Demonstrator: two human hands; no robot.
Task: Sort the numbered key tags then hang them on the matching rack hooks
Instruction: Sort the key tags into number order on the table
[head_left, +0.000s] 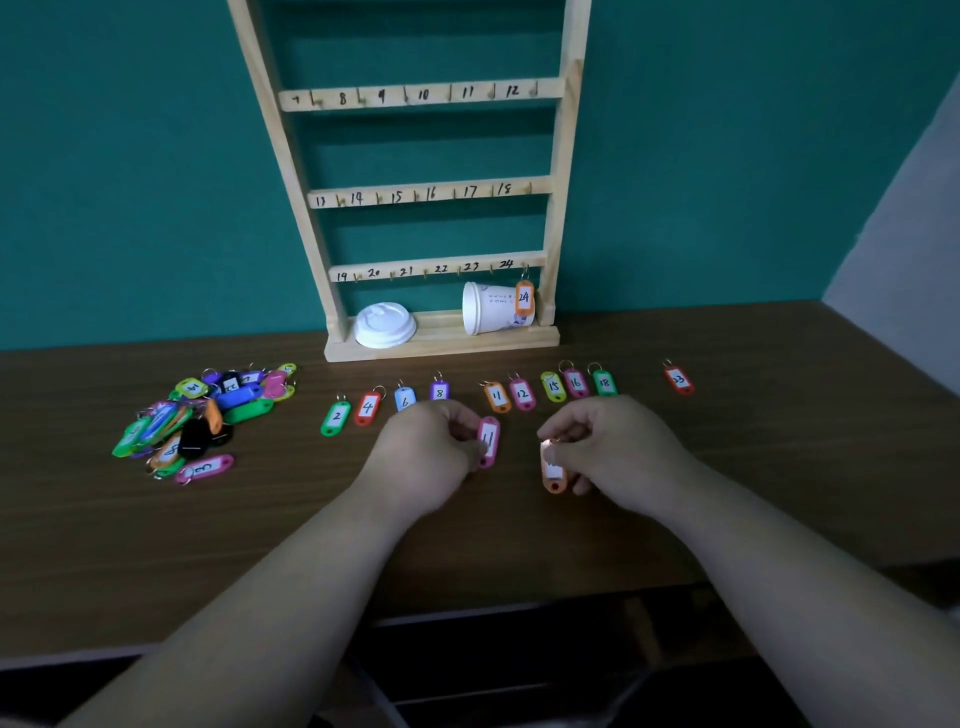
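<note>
In front of the wooden rack (436, 192), the fingers (460, 418) of my left hand (426, 452) pinch a pink tag (488, 440) marked 11. My right hand (618, 447) grips an orange tag (553, 475) whose label I cannot read. Nearer the rack, the row of tags (497, 396) reads 2, 4, 6, 8, 11, 12, 15, 16, 18, 23. Tag 24 (524, 297) hangs on its hook. Open tabletop (727, 467) runs back to the near edge.
</note>
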